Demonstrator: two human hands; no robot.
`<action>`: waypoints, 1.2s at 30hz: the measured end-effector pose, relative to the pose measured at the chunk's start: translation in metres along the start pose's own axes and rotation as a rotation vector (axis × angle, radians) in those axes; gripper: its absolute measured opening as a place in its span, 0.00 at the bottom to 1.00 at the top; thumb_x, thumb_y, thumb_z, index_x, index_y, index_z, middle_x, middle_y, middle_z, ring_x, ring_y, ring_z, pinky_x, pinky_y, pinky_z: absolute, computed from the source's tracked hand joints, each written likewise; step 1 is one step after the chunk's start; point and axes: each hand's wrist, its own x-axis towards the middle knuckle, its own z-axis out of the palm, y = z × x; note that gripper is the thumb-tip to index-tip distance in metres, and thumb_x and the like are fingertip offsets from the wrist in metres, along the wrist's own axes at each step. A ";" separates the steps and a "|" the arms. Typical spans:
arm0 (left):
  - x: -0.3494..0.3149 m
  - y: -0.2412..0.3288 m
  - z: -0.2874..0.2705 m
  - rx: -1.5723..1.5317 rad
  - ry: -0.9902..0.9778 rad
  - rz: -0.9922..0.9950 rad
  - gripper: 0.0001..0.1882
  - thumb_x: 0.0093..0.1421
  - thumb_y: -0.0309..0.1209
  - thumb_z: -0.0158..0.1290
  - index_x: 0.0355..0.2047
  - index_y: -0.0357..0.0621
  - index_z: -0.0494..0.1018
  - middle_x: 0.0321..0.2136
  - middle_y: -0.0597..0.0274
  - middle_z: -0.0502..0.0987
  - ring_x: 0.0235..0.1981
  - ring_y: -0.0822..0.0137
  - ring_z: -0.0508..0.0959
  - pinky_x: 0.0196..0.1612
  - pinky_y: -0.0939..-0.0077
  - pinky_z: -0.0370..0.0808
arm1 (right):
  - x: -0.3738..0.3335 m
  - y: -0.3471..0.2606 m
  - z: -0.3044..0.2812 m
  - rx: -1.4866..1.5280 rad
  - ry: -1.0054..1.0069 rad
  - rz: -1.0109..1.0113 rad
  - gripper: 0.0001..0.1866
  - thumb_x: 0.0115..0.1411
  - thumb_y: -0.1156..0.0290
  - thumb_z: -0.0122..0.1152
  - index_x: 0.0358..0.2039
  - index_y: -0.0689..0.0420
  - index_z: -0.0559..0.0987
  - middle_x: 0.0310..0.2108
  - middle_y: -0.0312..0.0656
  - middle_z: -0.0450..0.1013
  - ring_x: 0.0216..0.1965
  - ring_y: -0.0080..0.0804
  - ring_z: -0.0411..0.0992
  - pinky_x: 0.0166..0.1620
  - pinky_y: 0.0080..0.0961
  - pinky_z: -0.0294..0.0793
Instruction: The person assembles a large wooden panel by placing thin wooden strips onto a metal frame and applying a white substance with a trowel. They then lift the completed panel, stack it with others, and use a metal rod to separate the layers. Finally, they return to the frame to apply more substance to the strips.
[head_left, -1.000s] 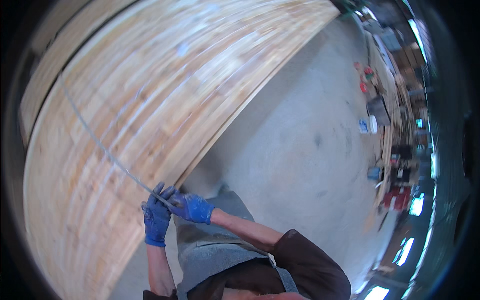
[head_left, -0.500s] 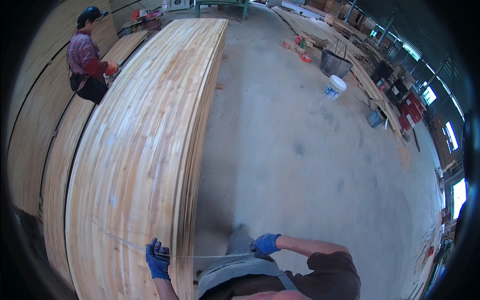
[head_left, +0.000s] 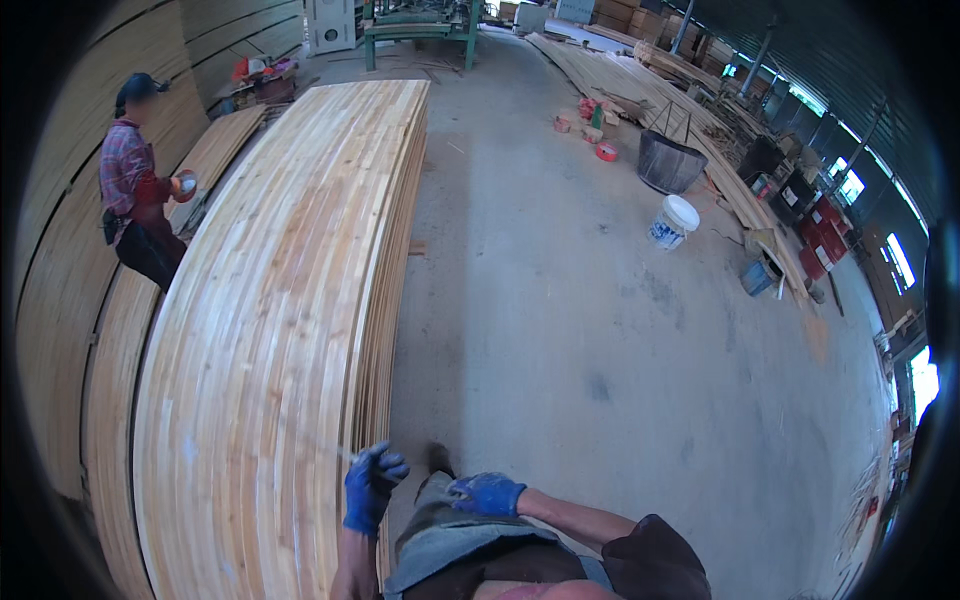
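Observation:
My left hand (head_left: 372, 488), in a blue glove, is raised at the near right edge of a tall stack of pale wooden boards (head_left: 270, 330). Its fingers are pinched on a thin pale strip (head_left: 342, 452), which trails off over the top board and blurs away. Close by on the right, my right hand (head_left: 488, 494), also blue-gloved, is held against the grey apron (head_left: 440, 560) at my waist. Its fingers are curled, and whatever lies in them is hidden.
Beyond the stack's left side stands a person (head_left: 140, 190) in a plaid shirt and dark cap, a round object at their hand. On the concrete floor to the right are a white bucket (head_left: 674, 222), a black basket (head_left: 670, 163) and long planks. A green-framed machine (head_left: 420, 35) stands at the back.
My left hand has moved right, to the stack's edge, and my right hand slightly left. The strip stretched between them no longer shows there. The other person has straightened up.

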 end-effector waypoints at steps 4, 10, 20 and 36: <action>0.171 0.038 0.108 0.213 -0.042 0.031 0.17 0.69 0.39 0.49 0.51 0.39 0.73 0.33 0.55 0.79 0.30 0.67 0.77 0.36 0.68 0.78 | -0.003 0.063 -0.116 -0.070 0.053 0.224 0.29 0.66 0.46 0.46 0.58 0.52 0.74 0.54 0.53 0.74 0.53 0.53 0.73 0.58 0.42 0.70; 0.417 0.067 0.264 0.566 -0.165 -0.053 0.19 0.70 0.41 0.48 0.52 0.41 0.76 0.26 0.60 0.79 0.19 0.71 0.74 0.26 0.77 0.75 | 0.041 0.169 -0.258 0.034 0.265 0.374 0.31 0.64 0.43 0.49 0.60 0.48 0.72 0.54 0.52 0.74 0.51 0.53 0.74 0.55 0.43 0.72; 0.752 0.157 0.408 0.673 0.024 0.203 0.27 0.72 0.49 0.40 0.52 0.36 0.73 0.21 0.57 0.78 0.17 0.68 0.75 0.23 0.78 0.72 | 0.280 0.306 -0.619 -0.034 0.201 0.264 0.30 0.65 0.47 0.50 0.61 0.51 0.71 0.51 0.53 0.75 0.48 0.57 0.75 0.52 0.50 0.73; 1.409 0.235 0.638 0.478 -0.192 -0.224 0.33 0.73 0.54 0.36 0.55 0.34 0.72 0.34 0.49 0.80 0.33 0.58 0.80 0.40 0.63 0.79 | 0.579 0.555 -1.117 -0.165 0.289 0.327 0.26 0.65 0.49 0.53 0.57 0.49 0.74 0.49 0.49 0.78 0.41 0.51 0.79 0.42 0.47 0.78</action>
